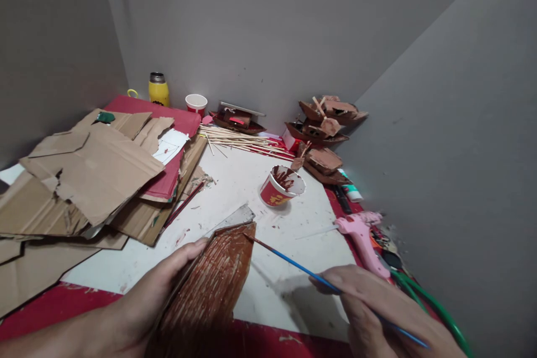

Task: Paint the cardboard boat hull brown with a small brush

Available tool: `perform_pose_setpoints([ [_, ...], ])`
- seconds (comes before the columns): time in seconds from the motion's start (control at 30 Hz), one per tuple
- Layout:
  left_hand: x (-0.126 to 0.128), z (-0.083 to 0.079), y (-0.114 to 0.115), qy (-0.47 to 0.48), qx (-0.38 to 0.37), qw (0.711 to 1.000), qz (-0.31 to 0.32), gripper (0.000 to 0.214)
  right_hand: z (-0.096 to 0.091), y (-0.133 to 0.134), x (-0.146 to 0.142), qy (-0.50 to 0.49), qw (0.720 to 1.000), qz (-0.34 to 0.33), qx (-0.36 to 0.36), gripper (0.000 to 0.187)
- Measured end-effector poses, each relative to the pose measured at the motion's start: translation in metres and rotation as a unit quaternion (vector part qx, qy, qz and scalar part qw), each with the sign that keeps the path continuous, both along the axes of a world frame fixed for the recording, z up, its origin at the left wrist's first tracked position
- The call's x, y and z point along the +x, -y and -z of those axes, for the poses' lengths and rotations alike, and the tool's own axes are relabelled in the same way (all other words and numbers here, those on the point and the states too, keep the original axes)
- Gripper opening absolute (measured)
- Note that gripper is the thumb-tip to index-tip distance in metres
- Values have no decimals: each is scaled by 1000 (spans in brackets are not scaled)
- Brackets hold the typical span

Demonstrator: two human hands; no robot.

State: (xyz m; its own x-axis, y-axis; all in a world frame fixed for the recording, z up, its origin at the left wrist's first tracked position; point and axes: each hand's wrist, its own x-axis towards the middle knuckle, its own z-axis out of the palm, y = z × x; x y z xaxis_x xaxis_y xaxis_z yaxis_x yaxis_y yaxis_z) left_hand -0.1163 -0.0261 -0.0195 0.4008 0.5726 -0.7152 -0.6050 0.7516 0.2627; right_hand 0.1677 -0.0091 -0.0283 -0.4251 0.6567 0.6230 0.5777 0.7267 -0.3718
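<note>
My left hand (153, 291) is closed round the near left edge of a cardboard boat hull (210, 277), its surface coated in streaky brown paint. In my right hand (369, 305) is a thin blue paintbrush (289, 260), pinched between thumb and fingers. The brush tip touches the hull near its pointed far end. Beyond the hull, a red and white paper cup (277, 190) stands on the white sheet (268, 296), with brown paint smeared inside. Part of a grey metal ruler (235, 218) shows behind the hull. The hull's near end fades into shadow at the bottom.
Torn cardboard (96, 168) is piled on the left. Thin wooden sticks (243, 141) lie at the back, near a finished-looking brown model boat (237, 121). More boats (325, 165) stand at the right. A pink glue gun (364, 240), green cable (440, 313) and yellow bottle (158, 90) edge the table.
</note>
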Motion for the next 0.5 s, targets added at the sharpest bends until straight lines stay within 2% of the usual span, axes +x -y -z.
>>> perform_pose_setpoints([
  [0.07,-1,0,0,0,0,1000,0,33,2,-2,1,-4,1000,3,14,15],
  [0.2,0,1,0,0,-11,1000,-2,32,4,1,-2,-24,1000,18,-2,16],
  [0.37,0,8,-1,-1,-6,1000,6,34,11,2,-15,-46,997,-66,-13,22],
  [0.5,-1,13,-1,29,19,999,-13,25,15,0,-23,-64,990,-117,-36,25],
])
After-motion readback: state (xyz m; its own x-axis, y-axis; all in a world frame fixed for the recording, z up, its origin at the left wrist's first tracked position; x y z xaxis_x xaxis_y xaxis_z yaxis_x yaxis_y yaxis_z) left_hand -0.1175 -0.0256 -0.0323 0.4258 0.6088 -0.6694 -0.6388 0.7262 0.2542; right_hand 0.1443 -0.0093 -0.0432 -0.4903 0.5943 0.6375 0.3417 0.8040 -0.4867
